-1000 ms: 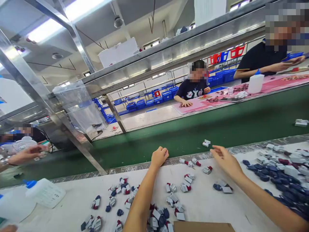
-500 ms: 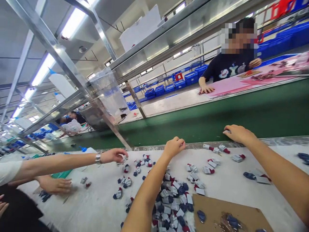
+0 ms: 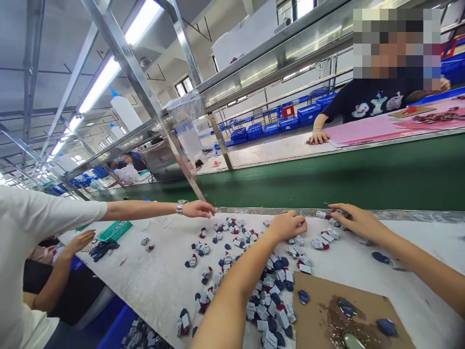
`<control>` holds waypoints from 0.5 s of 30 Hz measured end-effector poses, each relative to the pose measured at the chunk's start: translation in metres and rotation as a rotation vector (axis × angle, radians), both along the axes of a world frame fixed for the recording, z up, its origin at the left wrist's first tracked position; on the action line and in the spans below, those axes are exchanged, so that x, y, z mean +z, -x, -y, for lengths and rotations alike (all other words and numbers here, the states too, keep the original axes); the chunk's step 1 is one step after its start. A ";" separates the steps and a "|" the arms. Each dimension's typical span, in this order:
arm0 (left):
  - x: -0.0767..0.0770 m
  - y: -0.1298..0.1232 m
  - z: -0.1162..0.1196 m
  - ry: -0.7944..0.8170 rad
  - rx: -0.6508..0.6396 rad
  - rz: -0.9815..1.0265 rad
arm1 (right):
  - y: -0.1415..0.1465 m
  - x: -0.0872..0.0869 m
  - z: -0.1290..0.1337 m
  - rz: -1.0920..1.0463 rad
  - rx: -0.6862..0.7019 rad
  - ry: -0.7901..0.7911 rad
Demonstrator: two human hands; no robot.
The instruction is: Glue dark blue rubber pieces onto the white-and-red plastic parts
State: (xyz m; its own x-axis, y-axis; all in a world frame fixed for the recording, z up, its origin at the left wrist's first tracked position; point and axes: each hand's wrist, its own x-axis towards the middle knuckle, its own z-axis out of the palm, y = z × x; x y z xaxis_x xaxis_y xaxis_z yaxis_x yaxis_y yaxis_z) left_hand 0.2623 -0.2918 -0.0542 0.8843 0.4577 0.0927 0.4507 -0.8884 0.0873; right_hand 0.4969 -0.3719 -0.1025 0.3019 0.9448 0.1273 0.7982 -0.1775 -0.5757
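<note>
White tabletop [image 3: 156,283], scattered pieces [image 3: 282,318], cardboard sheet [image 3: 308,322], co-worker's arm [image 3: 141,209]

Landmark: brown cardboard [image 3: 316,285]. Free: bare desk [image 3: 432,310] on its right side, bounded by the right forearm [image 3: 410,252]; a short strip just beyond its far edge, ending at a small cluster of pieces [image 3: 321,242]; green surface [image 3: 399,186], well beyond it. Obstructed: left side, heap of pieces [image 3: 281,317], left forearm [image 3: 238,291] crossing; farther left and beyond, co-worker's arm [image 3: 145,209].
</note>
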 end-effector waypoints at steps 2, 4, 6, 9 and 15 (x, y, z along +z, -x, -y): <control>-0.001 -0.003 0.007 0.011 -0.014 0.042 | 0.011 -0.003 0.004 -0.037 0.039 -0.013; -0.003 -0.004 0.012 0.023 -0.036 0.068 | 0.023 -0.007 0.009 -0.065 0.094 -0.031; -0.004 -0.002 0.016 0.036 -0.058 0.073 | 0.034 -0.009 0.016 -0.084 0.168 -0.049; -0.004 0.001 0.019 0.050 -0.081 0.062 | 0.049 -0.009 0.027 -0.086 0.269 -0.066; -0.007 0.005 0.023 0.044 -0.094 0.013 | 0.061 -0.011 0.037 0.017 0.297 -0.119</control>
